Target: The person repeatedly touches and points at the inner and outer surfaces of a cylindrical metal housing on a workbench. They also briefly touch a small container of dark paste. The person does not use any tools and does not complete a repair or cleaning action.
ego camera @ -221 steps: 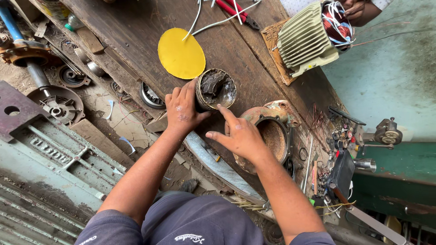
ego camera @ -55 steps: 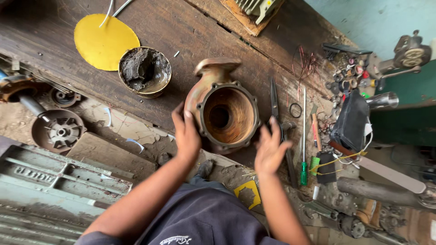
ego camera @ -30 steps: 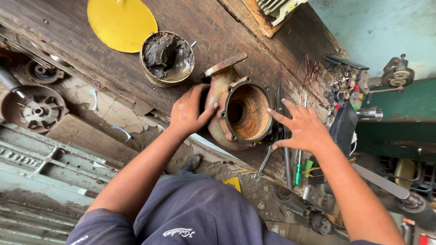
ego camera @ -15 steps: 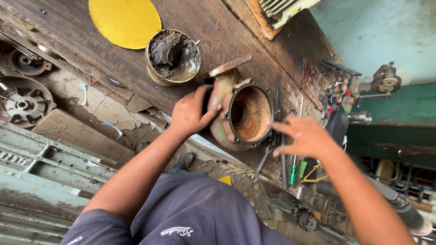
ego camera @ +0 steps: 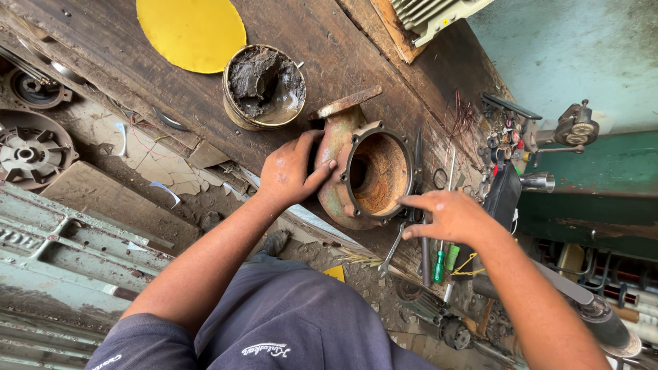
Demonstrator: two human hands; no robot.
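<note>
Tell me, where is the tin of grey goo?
The tin sits on the wooden bench, top middle, between the yellow disc and the rusty pump casing.

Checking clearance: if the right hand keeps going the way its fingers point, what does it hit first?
The right hand points left toward the rusty pump casing. It would most likely meet the casing's round flange rim first; its fingertips look almost on it, though depth is unclear.

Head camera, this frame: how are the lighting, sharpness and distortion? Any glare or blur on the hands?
Head view: soft, even daylight, only faint shadows; left hand on the rusty cast-iron pump housing and right hand at its rim both sharp, no motion blur; mild sheen, no harsh glare, on the round yellow lid; wide-angle stretch towards the edges; worn wooden workbench detail stays clear.
</note>
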